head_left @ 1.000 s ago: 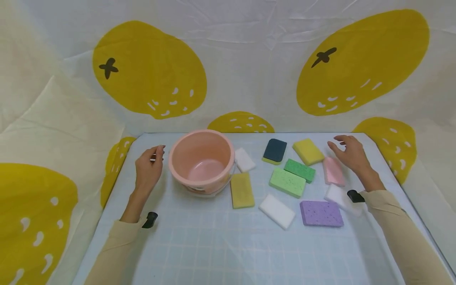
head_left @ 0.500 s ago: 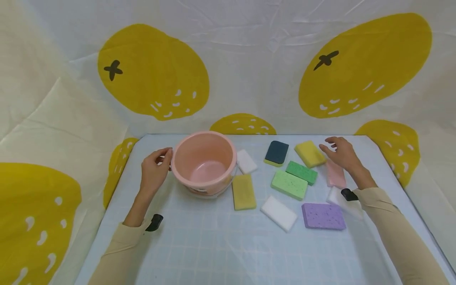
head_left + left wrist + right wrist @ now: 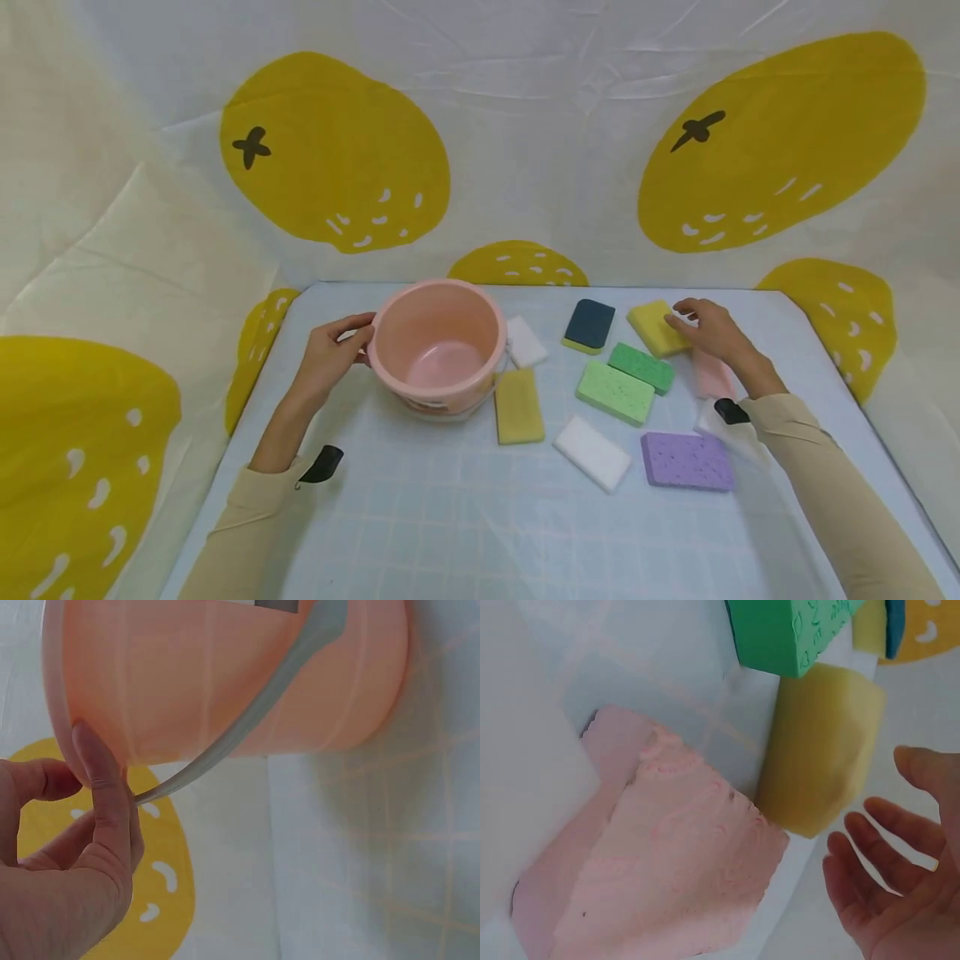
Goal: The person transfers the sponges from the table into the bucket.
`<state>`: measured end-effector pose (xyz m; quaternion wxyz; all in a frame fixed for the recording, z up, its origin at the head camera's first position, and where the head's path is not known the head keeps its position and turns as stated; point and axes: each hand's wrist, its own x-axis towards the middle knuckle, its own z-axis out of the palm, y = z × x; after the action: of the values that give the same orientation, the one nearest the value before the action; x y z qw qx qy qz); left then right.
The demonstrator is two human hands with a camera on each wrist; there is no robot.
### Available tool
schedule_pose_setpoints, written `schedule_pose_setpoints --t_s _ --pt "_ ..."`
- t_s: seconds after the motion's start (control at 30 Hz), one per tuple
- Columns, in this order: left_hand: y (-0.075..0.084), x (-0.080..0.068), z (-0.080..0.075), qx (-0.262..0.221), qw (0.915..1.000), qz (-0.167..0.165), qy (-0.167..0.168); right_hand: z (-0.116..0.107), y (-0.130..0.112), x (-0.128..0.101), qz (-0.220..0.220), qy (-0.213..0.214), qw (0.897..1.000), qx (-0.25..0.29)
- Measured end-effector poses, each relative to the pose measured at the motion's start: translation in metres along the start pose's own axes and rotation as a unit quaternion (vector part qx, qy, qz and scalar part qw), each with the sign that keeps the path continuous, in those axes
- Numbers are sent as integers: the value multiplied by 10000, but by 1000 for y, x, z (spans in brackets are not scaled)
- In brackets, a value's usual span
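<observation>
My left hand (image 3: 330, 358) pinches the left rim of a pink bucket (image 3: 442, 321) standing at the back left. In the left wrist view, thumb and fingers lie on either side of the rim, beside the bucket's grey handle (image 3: 259, 709). My right hand (image 3: 716, 333) hovers at the right edge of a yellow sponge (image 3: 651, 327), fingers loosely bent. The right wrist view shows a gap between that hand and the yellow sponge (image 3: 821, 750), with nothing held. Partly under the right hand lies a pink sponge (image 3: 712, 377).
Left of the right hand lie a dark-topped sponge (image 3: 589, 323), a dark green sponge (image 3: 642, 367) and a light green one (image 3: 615, 392). A purple sponge (image 3: 687, 461), white pads (image 3: 592, 452) and a flat yellow sponge (image 3: 519, 407) lie nearer. A patterned sheet (image 3: 540, 150) hangs behind.
My left hand has moved right to the bucket and taken hold of its rim. My right hand has moved left and down toward the yellow sponge. The view has shifted slightly.
</observation>
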<state>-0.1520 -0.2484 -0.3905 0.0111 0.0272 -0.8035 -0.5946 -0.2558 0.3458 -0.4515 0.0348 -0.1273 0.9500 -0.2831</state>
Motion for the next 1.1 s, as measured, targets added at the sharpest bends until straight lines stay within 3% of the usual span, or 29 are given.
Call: schedule_pose_setpoints --t_s 0.2,0.4,0.6,0.8,1.1 --pt "3 -2 2 163 9993 -320 -132 3 3 2 53 -304 9995 60" --pt "8 -6 4 117 9988 -424 -195 2 5 4 240 -520 9983 61" --pt "11 -7 5 24 9980 -625 -122 0 5 5 351 -650 9972 127" --pt "11 -5 5 -7 9962 -864 -136 -2 4 5 770 -872 9932 41" --pt "11 -6 1 110 9936 -1111 -174 -4 1 11 888 -1003 9908 200"
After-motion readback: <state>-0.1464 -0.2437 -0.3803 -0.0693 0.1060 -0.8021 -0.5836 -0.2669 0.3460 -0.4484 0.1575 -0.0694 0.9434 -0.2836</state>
